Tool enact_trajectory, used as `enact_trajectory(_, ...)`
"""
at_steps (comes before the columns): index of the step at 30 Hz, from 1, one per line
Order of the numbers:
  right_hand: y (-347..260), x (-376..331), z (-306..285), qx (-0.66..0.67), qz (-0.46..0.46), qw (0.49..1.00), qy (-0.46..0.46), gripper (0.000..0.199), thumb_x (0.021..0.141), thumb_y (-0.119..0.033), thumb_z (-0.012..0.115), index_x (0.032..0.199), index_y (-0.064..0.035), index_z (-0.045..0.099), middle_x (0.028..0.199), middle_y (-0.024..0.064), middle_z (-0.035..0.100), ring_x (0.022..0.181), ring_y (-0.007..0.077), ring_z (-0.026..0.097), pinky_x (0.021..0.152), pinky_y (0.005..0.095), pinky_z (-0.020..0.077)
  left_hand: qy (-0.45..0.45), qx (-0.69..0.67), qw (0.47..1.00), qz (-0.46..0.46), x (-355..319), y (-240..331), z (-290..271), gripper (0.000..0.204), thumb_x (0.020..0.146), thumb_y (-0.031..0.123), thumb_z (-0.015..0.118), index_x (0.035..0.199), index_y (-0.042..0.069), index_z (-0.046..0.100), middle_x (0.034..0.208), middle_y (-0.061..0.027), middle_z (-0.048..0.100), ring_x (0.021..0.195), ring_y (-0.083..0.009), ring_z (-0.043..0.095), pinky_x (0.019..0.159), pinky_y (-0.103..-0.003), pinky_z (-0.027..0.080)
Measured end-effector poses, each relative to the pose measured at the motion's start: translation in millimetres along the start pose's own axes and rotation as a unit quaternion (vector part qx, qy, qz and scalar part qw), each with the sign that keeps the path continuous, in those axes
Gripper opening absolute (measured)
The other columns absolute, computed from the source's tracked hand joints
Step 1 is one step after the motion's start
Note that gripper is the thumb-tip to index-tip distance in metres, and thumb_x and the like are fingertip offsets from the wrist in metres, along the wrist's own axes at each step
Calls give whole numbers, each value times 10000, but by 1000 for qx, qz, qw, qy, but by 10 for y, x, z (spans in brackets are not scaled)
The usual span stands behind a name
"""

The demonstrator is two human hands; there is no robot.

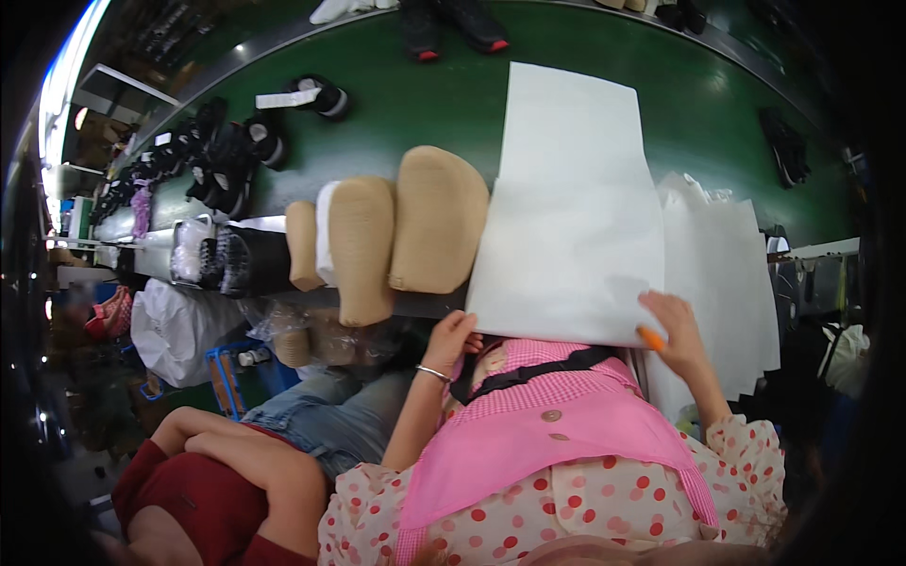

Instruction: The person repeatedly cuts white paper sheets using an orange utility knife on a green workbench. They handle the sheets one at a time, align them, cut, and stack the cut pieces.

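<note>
A large white sheet (576, 236) lies in front of me, its far part reaching over the green table. My left hand (453, 341) pinches the sheet's near left corner, thumb and fingers closed on the edge. At the near right corner my right hand (678, 335) is open, fingers spread over or just above the sheet. Something orange, like a finger cover, shows at that hand's fingertip. Left of the sheet stand tan sole-shaped pieces (439, 222), with a white one among them.
More white sheets (717, 283) hang at the right over the table edge. Black shoes (236, 156) line the green table (396, 104) at the left. A seated person in a red top (212, 491), arms folded, is close on my left. Bagged goods (179, 325) sit below the table.
</note>
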State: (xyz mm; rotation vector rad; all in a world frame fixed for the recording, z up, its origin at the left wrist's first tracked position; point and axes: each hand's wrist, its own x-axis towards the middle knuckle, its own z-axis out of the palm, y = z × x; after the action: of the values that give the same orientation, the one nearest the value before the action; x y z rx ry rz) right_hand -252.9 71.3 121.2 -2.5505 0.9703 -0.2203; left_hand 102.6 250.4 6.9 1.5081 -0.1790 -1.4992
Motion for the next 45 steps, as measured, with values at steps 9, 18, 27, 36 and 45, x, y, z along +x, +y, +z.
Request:
enact_trajectory(9, 17, -137, 324, -46, -36, 997, 48, 301, 754, -57, 700, 1053, -62, 666, 1023, 95, 680, 983, 271, 630, 891, 412, 454, -33, 27, 998, -38, 6, 167, 132, 348, 932, 390, 619, 1022, 54, 619, 757, -39, 641, 613, -103, 621, 552, -224, 527)
enact_trajectory(18, 37, -31, 210, -43, -27, 996, 73, 224, 763, 1, 649, 977, -58, 674, 879, 88, 680, 799, 261, 636, 709, 375, 487, 140, 438, 866, 199, -233, 344, 293, 405, 864, 356, 681, 1094, 32, 603, 861, -106, 659, 717, -249, 648, 644, -360, 533)
enact_trajectory(27, -341, 321, -187, -48, -66, 992, 93, 195, 761, -2, 658, 948, -60, 660, 875, 73, 671, 779, 260, 617, 695, 373, 480, -63, 565, 632, 527, -162, 771, 1102, 400, 808, 206, 663, 1188, 96, 604, 1017, -64, 643, 956, -226, 593, 822, -334, 477)
enact_trajectory(36, -196, 189, -397, -64, -11, 989, 135, 218, 775, 9, 636, 983, -52, 652, 884, 97, 653, 816, 302, 600, 736, 393, 460, -43, 586, 634, 503, 40, 567, 812, 343, 786, 52, 552, 1123, 64, 612, 910, -69, 631, 855, -249, 594, 757, -369, 482)
enact_trajectory(45, -248, 148, -329, -27, 34, 993, 112, 220, 845, 9, 627, 1060, -39, 643, 907, 121, 628, 865, 324, 573, 779, 420, 446, 18, 581, 641, 501, -66, 554, 672, 326, 820, 77, 527, 1133, 41, 608, 877, -60, 617, 855, -239, 595, 782, -346, 476)
